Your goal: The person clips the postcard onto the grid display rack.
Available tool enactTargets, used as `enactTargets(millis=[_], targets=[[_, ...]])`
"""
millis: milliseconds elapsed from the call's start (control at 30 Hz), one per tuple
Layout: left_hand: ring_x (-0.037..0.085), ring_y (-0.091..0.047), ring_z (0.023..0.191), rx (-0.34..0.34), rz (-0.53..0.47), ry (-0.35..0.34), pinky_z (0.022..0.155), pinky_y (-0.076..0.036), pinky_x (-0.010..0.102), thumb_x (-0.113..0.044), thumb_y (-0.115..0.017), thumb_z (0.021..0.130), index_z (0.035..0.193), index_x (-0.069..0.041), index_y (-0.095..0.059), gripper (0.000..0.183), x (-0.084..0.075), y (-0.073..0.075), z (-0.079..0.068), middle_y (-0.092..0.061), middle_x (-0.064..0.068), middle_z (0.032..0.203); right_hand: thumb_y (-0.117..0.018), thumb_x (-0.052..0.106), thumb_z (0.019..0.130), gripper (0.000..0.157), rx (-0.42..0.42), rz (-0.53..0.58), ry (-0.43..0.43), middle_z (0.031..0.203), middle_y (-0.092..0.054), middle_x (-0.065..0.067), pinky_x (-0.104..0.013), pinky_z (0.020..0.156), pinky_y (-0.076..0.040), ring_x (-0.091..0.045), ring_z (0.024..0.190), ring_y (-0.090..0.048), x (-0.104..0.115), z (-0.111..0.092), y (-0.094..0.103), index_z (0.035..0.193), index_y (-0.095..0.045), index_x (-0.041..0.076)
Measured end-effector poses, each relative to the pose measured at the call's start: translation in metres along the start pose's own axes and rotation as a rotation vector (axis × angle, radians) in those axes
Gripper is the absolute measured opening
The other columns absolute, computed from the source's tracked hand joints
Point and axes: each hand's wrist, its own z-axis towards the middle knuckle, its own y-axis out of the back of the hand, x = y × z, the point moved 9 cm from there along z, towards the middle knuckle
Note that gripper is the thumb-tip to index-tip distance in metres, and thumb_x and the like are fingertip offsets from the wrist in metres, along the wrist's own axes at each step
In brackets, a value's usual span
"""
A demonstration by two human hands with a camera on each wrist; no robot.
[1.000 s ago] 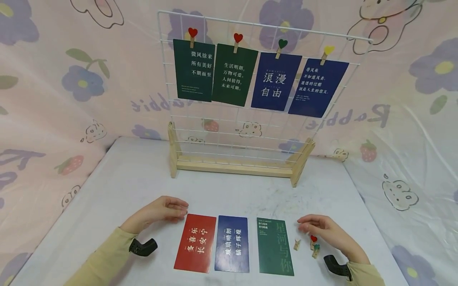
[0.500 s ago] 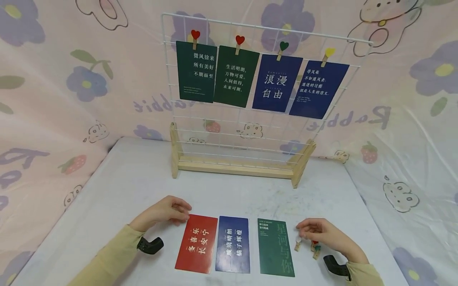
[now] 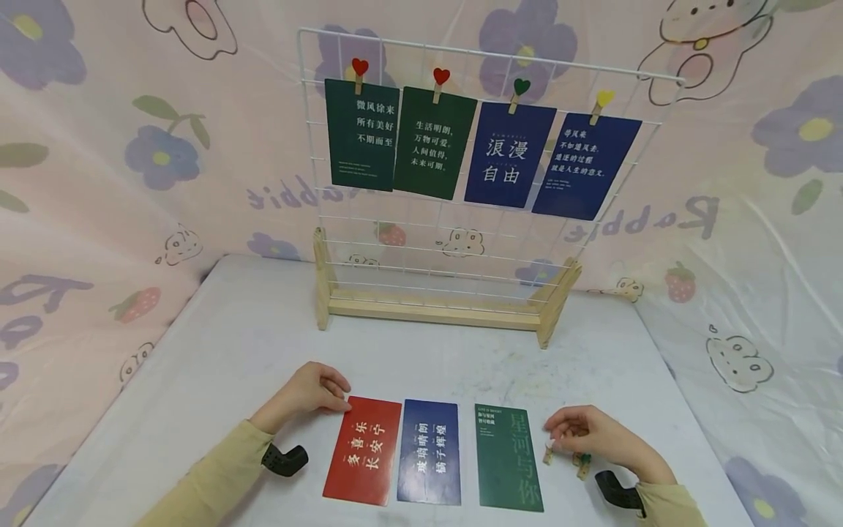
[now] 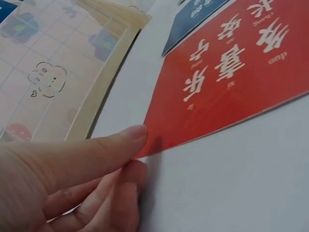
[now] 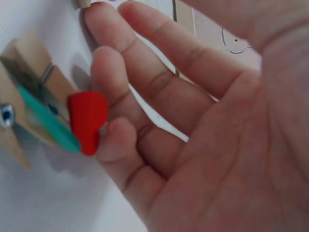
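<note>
My left hand [image 3: 312, 388] pinches the upper left corner of a red card [image 3: 362, 457] lying on the table. In the left wrist view the thumb [image 4: 131, 135] rests on top of that corner and the forefinger is under its edge. My right hand [image 3: 599, 437] hovers over the small wooden clothespins, its fingers loosely bent. One clothespin [image 3: 548, 457] lies at its fingertips. A clothespin with a green heart [image 3: 583, 467] sits below the palm. The right wrist view shows a red heart clothespin [image 5: 89, 121] beside the little finger.
A blue card [image 3: 429, 454] and a green card [image 3: 508, 461] lie right of the red one. Behind them stands a white wire grid rack [image 3: 421, 256] on a wooden base [image 3: 435, 310], with several cards clipped along its top by heart clothespins.
My left hand has shifted slightly right onto the red card's corner. My right hand has come down and nearer over the clothespins, now covering the red heart one in the head view.
</note>
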Motion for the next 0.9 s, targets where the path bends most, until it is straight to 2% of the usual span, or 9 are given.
enactTargets(millis=[200,667,900], targets=[[0.012,-0.055,0.058,-0.076,0.035,0.029,0.053,-0.050,0.026,-0.006,-0.087,0.066,0.084,-0.001,-0.069,0.027,0.0046,0.0004,-0.0005,-0.062,0.003,0.067,-0.067,0.010,0.090,0.025,0.007,-0.012,0.005,0.086,-0.062,-0.009,-0.025,0.056,-0.050,-0.008,0.068,-0.054,0.0005,0.0024,-0.0014,0.109,-0.063,-0.005],[0.011,-0.052,0.054,-0.117,0.093,-0.015,0.048,-0.045,0.024,-0.002,-0.087,0.064,0.076,-0.003,-0.069,0.021,0.0004,-0.0025,-0.0020,-0.058,0.001,0.061,-0.067,0.008,0.090,0.025,0.011,0.003,0.009,0.085,-0.061,-0.011,-0.026,0.055,-0.049,-0.009,0.067,-0.054,0.0023,0.0028,-0.0021,0.109,-0.062,-0.007],[0.013,-0.049,0.058,-0.197,0.109,0.003,0.049,-0.043,0.024,0.000,-0.086,0.063,0.074,-0.006,-0.068,0.021,0.0017,0.0041,-0.0027,-0.056,0.002,0.065,-0.069,0.008,0.088,0.026,0.014,0.008,0.054,0.084,-0.062,-0.009,-0.027,0.055,-0.051,-0.009,0.068,-0.056,0.0057,0.0023,-0.0001,0.107,-0.061,-0.008]])
